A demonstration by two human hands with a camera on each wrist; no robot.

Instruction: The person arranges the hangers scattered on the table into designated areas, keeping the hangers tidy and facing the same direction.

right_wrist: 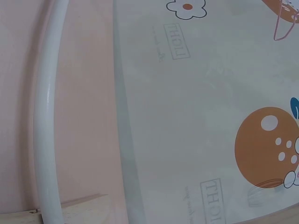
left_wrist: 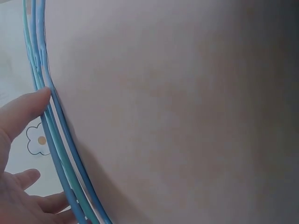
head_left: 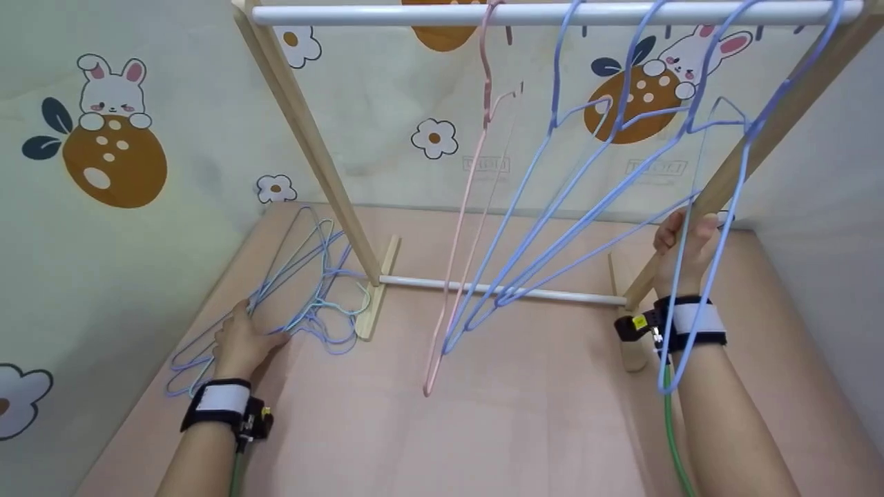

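Left hand: lay with relaxed fingers on the pile of blue hangers, near left on the desk.
Right hand: fingers curled round the lower wire of the rightmost blue hanger, at the rack's right leg.
Rack: white top rail carried one pink hanger and blue ones.
Step, as judged: hanging up, one hanger being settled.
Next move calls for: a grip on a single hanger from the pile.
Containers: none seen.
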